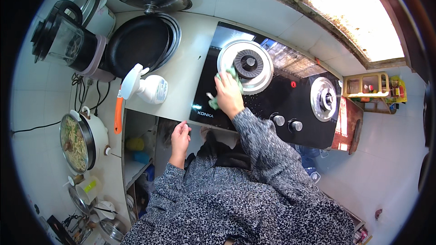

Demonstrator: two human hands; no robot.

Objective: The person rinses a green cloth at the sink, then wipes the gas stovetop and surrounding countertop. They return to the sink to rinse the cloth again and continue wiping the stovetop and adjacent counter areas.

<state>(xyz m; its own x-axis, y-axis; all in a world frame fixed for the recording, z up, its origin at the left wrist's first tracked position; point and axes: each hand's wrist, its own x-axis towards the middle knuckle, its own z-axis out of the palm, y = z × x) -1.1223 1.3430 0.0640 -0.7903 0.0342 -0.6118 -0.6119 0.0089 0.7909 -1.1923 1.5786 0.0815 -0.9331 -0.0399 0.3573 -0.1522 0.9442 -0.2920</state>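
Observation:
My right hand [229,92] presses a green-and-white cloth [214,102] onto the black glass gas hob [264,103]. Part of the cloth bunches against the silver ring of the left burner [246,68]. Water drops dot the glass to the right of that hand. My left hand [180,139] hangs before the counter's front edge, loosely curled and with nothing in it. A white spray bottle [155,89] stands on the counter to the left of the hob. The right burner [323,99] and two metal control knobs [279,120] lie farther right.
Stacked black frying pans [138,46] with an orange handle [118,114] sit behind the spray bottle. A blender [68,41] stands left of them. Nearer me on the left is a lidded electric pot [78,143] of food. A yellow rack [366,85] holds jars at the far right.

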